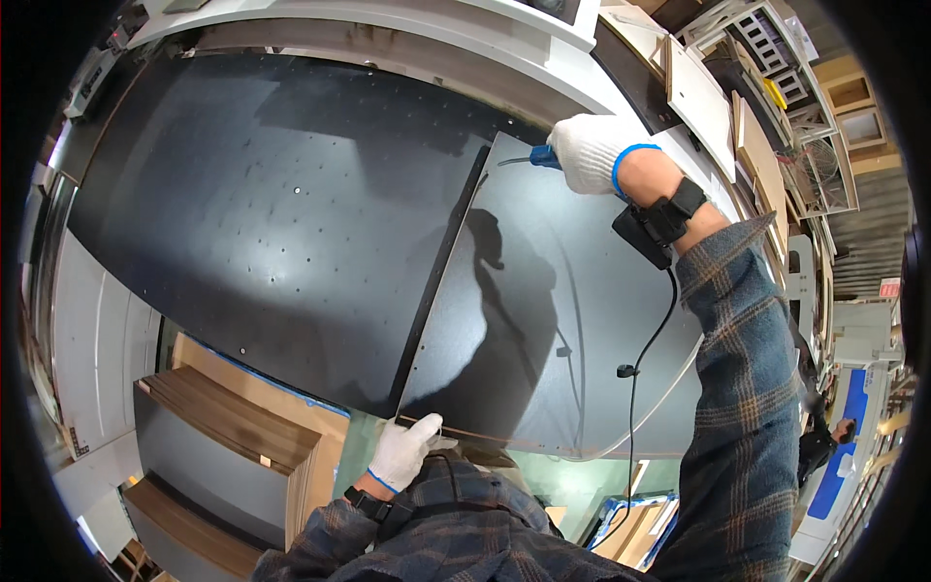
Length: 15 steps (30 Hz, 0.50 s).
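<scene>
A large grey panel point(529, 291) lies flat in front of me, with my shadow across it. My right hand point(593, 153), in a white knit glove with a blue cuff, reaches over its far side. Its fingers are closed around a blue-handled tool point(546, 156), whose thin metal tip points left towards the panel's far left corner. Whether the tip touches the panel I cannot tell. At the near left corner, my left hand point(405, 453), also gloved, has its fingers bent at the panel's edge. Part of those fingers is hidden.
Left of the panel, across a dark gap, stretches a black surface dotted with small holes point(281, 223). Stacked brown-edged boards point(218, 417) stand at the near left. More boards point(698, 97) lean at the far right. A person point(824, 441) stands off to the right.
</scene>
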{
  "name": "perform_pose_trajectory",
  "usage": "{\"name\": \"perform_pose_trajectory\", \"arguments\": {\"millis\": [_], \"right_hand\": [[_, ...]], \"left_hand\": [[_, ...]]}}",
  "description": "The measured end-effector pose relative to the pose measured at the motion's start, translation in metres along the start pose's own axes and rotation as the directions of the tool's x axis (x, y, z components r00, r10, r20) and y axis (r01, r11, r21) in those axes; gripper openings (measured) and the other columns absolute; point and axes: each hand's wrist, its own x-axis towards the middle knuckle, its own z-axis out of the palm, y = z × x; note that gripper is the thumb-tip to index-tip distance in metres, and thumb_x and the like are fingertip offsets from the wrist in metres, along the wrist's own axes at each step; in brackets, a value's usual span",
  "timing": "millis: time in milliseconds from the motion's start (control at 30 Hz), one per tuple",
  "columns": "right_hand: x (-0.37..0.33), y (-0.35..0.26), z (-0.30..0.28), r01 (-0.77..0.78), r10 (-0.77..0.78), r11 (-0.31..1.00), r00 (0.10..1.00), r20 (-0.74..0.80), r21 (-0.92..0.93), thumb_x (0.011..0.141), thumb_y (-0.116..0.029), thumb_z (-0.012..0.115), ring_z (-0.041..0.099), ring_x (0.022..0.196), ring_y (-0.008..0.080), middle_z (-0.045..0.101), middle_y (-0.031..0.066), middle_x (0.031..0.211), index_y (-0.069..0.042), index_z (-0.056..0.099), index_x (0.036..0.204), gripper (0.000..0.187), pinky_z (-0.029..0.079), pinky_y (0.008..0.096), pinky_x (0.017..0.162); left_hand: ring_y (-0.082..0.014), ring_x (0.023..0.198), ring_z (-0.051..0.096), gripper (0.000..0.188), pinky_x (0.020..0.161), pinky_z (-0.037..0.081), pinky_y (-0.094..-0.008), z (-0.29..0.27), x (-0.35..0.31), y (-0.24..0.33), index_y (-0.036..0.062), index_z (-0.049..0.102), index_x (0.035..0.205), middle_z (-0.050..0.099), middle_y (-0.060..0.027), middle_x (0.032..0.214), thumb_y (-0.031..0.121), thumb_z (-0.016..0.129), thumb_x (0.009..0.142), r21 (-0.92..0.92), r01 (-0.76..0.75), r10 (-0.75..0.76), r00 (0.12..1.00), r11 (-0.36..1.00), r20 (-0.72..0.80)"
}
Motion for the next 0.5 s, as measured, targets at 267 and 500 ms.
{"name": "perform_pose_trajectory", "arguments": {"millis": [267, 500], "right_hand": [[0.008, 0.001, 0.001, 0.033, -0.033, 0.999, 0.999, -0.029, -0.012, 0.078, -0.008, 0.065, 0.074, 0.083, 0.042, 0.074, 0.0245, 0.087, -0.002, 0.078, 0.087, 0.017, 0.06, 0.0455, 0.073], [-0.06, -0.061, -0.013, 0.349, -0.34, 0.925, 0.937, -0.08, 0.152, 0.077, -0.014, 0.068, 0.072, 0.071, 0.0388, 0.072, 0.0197, 0.075, -0.007, 0.078, 0.078, 0.013, 0.059, 0.0452, 0.066]], "left_hand": [[-0.0304, 0.111, 0.068, 0.024, 0.097, 0.06, -0.0488, -0.008, 0.003, -0.001, -0.0065, 0.062, 0.121, 0.066, -0.0159, 0.122, 0.007, 0.06, 0.101, 0.145, -0.006, 0.005, 1.0, 0.989, 0.009], [-0.0216, 0.085, 0.068, 0.022, 0.086, 0.063, -0.0435, 0.005, -0.002, 0.007, -0.0082, 0.065, 0.108, 0.063, -0.0097, 0.096, 0.012, 0.064, 0.1, 0.053, 0.004, -0.002, 0.999, 0.999, -0.041]]}}
